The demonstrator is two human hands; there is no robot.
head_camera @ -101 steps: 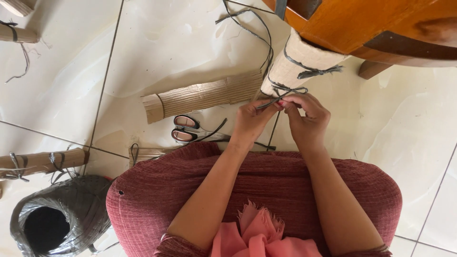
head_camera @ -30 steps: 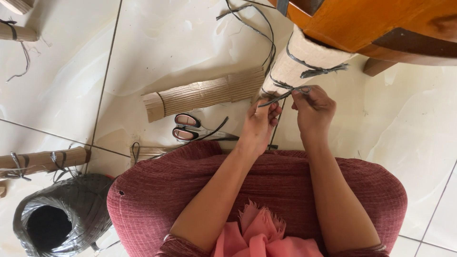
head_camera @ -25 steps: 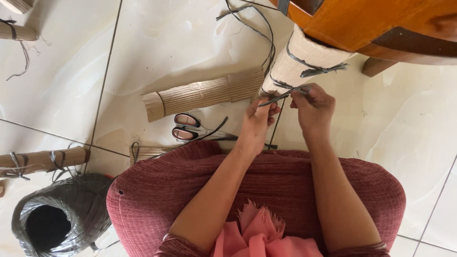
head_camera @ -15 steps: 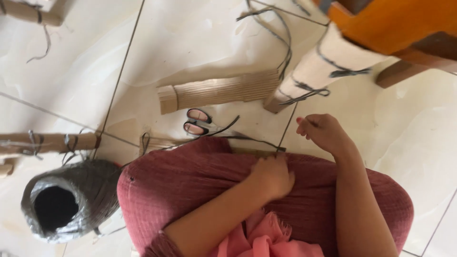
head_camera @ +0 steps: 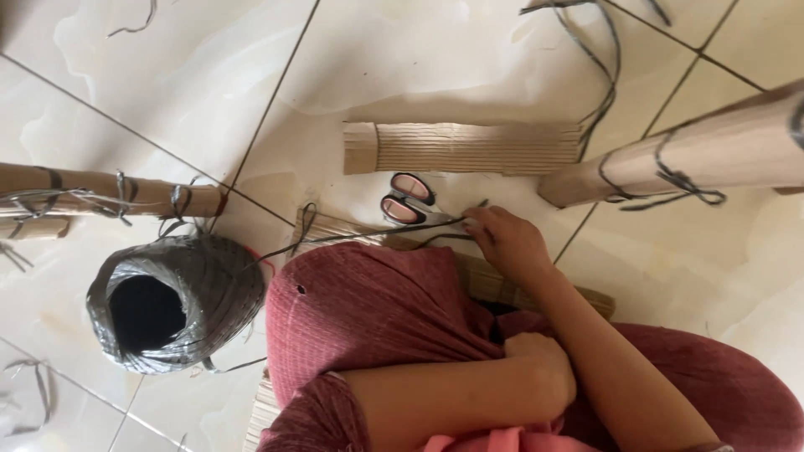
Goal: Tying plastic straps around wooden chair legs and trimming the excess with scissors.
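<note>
Below, seated person w/ red-skirted knees over a pale tiled floor [head_camera: 469,50]. Right hand [head_camera: 505,243] is stretched fwd, fingers curled at the blade end of the pink-handled scissors [head_camera: 412,201] and the grey strap [head_camera: 360,234]; whether it grips either cannot be told. Left hand [head_camera: 544,368] is closed loosely and rests on the lap, holding nothing visible. Scissors lie just beside the flat corrugated cardboard strip [head_camera: 469,148], within arm's reach, prob. so cutting tool and wrap material stay at hand. Strap runs from the grey strap coil [head_camera: 167,301] at the person's left across the knee, so it feeds w/o lifting the coil. Cardboard-wrapped furniture leg [head_camera: 695,159] at upper right carries tied strap loops. Vs. 0.5 s ago: right hand was raised and free near that leg, now down at the scissors; left hand has drawn back from knee to lap; view has swung left.
</note>
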